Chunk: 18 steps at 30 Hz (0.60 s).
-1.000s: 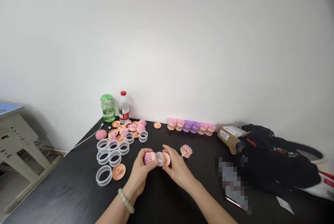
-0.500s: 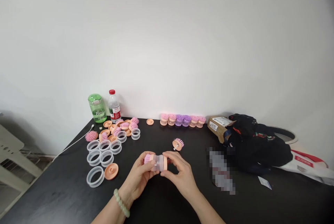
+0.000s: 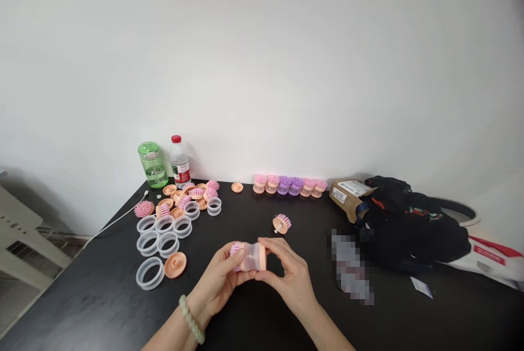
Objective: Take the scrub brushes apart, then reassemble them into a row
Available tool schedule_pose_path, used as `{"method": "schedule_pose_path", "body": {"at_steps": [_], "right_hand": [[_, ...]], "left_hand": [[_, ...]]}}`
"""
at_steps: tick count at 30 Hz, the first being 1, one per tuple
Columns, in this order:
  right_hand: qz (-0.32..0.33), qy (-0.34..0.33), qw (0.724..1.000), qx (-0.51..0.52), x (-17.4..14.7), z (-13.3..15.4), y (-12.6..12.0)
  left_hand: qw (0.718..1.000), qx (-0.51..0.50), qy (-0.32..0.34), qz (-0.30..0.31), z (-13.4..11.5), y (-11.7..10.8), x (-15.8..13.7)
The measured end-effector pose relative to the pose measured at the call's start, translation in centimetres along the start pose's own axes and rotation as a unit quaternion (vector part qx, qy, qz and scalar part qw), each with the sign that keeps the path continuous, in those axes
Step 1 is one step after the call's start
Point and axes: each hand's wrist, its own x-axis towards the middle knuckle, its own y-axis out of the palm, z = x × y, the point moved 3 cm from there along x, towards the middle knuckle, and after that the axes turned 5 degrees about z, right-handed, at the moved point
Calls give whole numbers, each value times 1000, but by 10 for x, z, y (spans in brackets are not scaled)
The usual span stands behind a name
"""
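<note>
Between both hands lies a round scrub brush [image 3: 252,257] on its side, with pink bristles to the left, a clear waisted ring in the middle and a peach cap to the right. My left hand [image 3: 223,274] is wrapped round the bristle end, thumb on top. Fingers and thumb of my right hand [image 3: 286,266] pinch the peach cap end. Just beyond them, a loose pink bristle head [image 3: 281,224] rests tilted on the black table [image 3: 241,220]. Left of my hands are several clear rings [image 3: 149,273] and a peach disc [image 3: 175,265].
Pink bristle heads and peach discs [image 3: 177,213] are heaped at the left back, before a green bottle [image 3: 153,165] and a red-capped water bottle [image 3: 180,162]. Finished-looking brushes [image 3: 289,185] line the wall. A cardboard box [image 3: 347,198] and black bag [image 3: 417,231] occupy the right.
Both hands still hold the brush, which has shifted slightly right in view. The peach cap and clear ring show a little more to the camera. The whole view has moved slightly.
</note>
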Motion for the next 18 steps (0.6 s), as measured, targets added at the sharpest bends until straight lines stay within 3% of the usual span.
{"method": "schedule_pose_path", "body": {"at_steps": [6, 13, 18], "right_hand": [[11, -41, 999, -14, 0, 5, -2], [42, -76, 996, -25, 0, 14, -3], [8, -34, 997, -73, -3, 7, -1]], "left_hand": [[999, 14, -31, -27, 1, -3, 0], [996, 79, -48, 15, 2, 0, 2], [997, 76, -4, 12, -1, 7, -1]]}}
